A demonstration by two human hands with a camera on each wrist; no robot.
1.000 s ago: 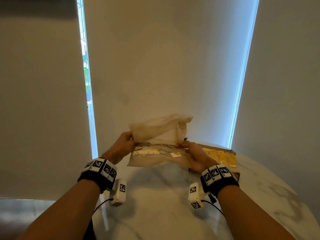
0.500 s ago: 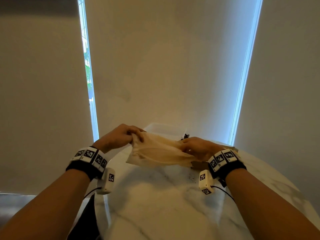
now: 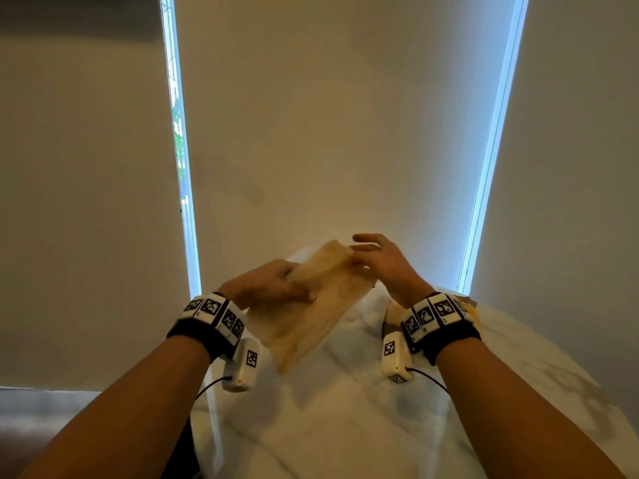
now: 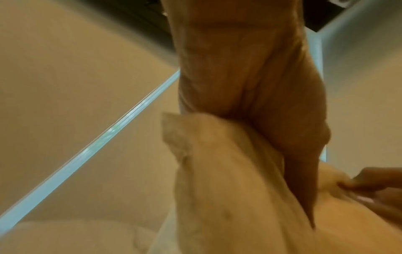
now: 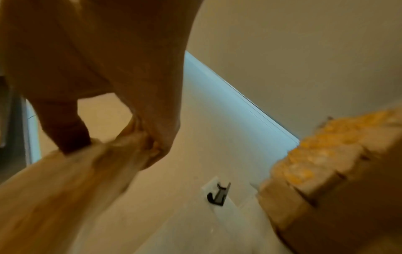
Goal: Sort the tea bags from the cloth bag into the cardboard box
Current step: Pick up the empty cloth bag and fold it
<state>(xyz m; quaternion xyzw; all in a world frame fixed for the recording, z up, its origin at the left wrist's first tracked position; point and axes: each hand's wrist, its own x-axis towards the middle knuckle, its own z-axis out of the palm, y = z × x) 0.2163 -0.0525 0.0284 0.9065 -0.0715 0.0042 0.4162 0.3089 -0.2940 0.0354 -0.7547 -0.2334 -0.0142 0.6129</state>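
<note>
The thin beige cloth bag (image 3: 311, 312) hangs slanted above the marble table (image 3: 345, 409), looking flat and limp. My left hand (image 3: 297, 285) grips its left edge, thumb laid across the cloth. My right hand (image 3: 354, 257) pinches the bag's far top corner between thumb and finger, the other fingers spread. In the right wrist view that pinch shows on the cloth bag (image 5: 65, 180), and the cardboard box (image 5: 315, 197) stands to the right with yellow tea bags (image 5: 322, 142) in it. In the left wrist view the cloth bag (image 4: 217, 171) runs under my palm. In the head view my right wrist hides most of the cardboard box (image 3: 466, 302).
The round table's edge curves away on the left and right. A pale object with a black clip (image 5: 217, 195) lies on the table beyond the bag. Drawn blinds (image 3: 328, 115) close off the wall behind, with bright slits on either side.
The bag was held upright, then lowered flat between my hands. It is now turned on a slant: my right hand has risen to its far corner and my left hand has drawn nearer.
</note>
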